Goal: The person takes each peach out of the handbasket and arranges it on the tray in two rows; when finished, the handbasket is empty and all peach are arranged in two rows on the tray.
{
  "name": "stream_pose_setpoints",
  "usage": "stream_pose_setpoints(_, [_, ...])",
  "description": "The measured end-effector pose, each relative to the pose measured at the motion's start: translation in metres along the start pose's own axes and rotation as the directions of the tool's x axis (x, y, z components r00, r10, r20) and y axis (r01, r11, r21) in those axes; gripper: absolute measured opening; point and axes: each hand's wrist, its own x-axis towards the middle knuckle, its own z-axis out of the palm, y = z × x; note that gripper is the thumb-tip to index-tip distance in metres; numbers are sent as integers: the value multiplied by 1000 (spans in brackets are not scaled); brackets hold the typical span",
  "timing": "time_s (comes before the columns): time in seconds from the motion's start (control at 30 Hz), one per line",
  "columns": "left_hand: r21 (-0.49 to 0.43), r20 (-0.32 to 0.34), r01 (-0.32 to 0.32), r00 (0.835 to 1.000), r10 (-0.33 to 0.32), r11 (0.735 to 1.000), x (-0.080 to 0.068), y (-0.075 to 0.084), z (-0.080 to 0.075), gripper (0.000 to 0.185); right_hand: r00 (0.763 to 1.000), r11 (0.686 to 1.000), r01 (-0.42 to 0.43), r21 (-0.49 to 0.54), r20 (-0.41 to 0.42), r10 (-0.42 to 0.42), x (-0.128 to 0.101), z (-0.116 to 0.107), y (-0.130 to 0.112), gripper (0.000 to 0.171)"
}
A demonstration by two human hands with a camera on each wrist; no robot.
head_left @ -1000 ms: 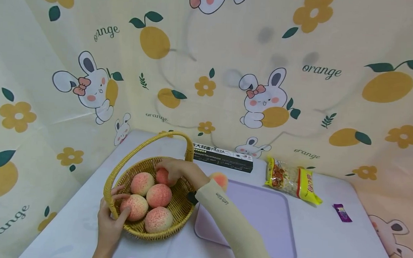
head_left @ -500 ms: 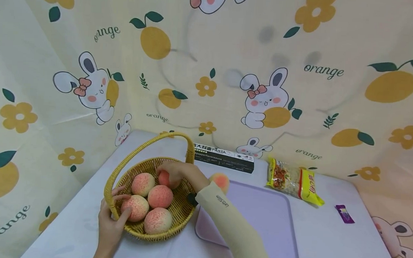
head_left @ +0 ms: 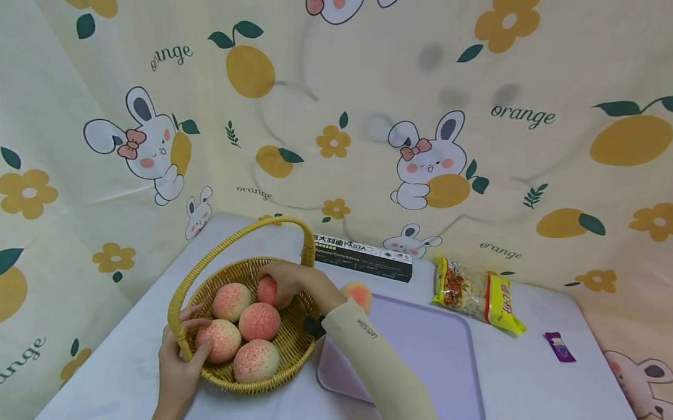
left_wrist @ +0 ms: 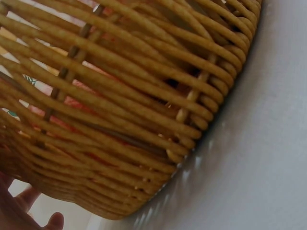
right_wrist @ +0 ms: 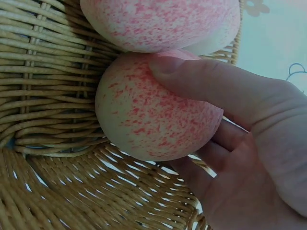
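Observation:
A yellow wicker basket [head_left: 303,357] with a tall arched handle holds several pink-speckled peaches. Inside it at the back right, my right hand [head_left: 284,279] grips one peach [right_wrist: 153,110], thumb on top and fingers curled underneath. Another peach [right_wrist: 163,21] lies right against that one in the right wrist view. My left hand [head_left: 180,359] holds the basket's left rim by the foot of the handle, its thumb reaching over the edge beside a peach [head_left: 219,340]. In the left wrist view the woven side [left_wrist: 110,96] fills most of the picture, with left fingertips [left_wrist: 55,221] at the lower left.
A lilac tray [head_left: 420,361] lies right of the basket, partly under the right sleeve. Another peach [head_left: 358,294] shows at its far left corner. Behind are a black pasta box [head_left: 362,260] and a yellow noodle packet [head_left: 478,295]. A small purple wrapper [head_left: 560,346] lies farther right.
Both hands, the basket and the peaches stay nearly in place. The whole head view shifts only slightly.

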Motion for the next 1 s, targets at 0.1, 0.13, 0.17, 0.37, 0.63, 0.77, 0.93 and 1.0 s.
stream_pose_setpoints(0.1, [2, 6, 2, 1000, -2, 1000, 0, 0, 1, 29, 1000, 1000, 10, 9, -12, -10, -3, 0, 1, 59])
stream_pose_setpoints(0.13, [3, 8, 3, 1000, -3, 1000, -1, 0, 1, 29, 1000, 1000, 13, 6, -19, -13, -4, 0, 1, 60])
stream_pose_setpoints(0.17, [2, 10, 1, 1000, -1, 1000, -1, 0, 1, 29, 999, 1000, 16, 8, -29, -16, -5, 0, 2, 62])
stream_pose_setpoints(0.37, [-6, -3, -25, 1000, 25, 1000, 0, -2, 1, 30, 993, 997, 52, 58, -113, -45, -12, -4, 1, 65])
stream_pose_setpoints(0.63, [1, 1, -29, 1000, 29, 1000, 0, -2, 1, 32, 978, 974, 124, 188, -191, -88, -26, -4, 3, 64])
stream_pose_setpoints(0.77, [2, -2, -29, 1000, 29, 1000, -1, -2, 0, 33, 973, 957, 140, 255, -216, -85, -32, -2, 6, 66])
stream_pose_setpoints(0.93, [-1, 1, -54, 999, 54, 999, 0, -2, 0, 34, 973, 929, 145, 341, -220, -72, -41, -1, 8, 61])
stream_pose_setpoints(1.0, [-3, 1, -61, 998, 61, 998, 0, -1, 0, 33, 972, 921, 163, 355, -220, -87, -47, -3, 7, 58])
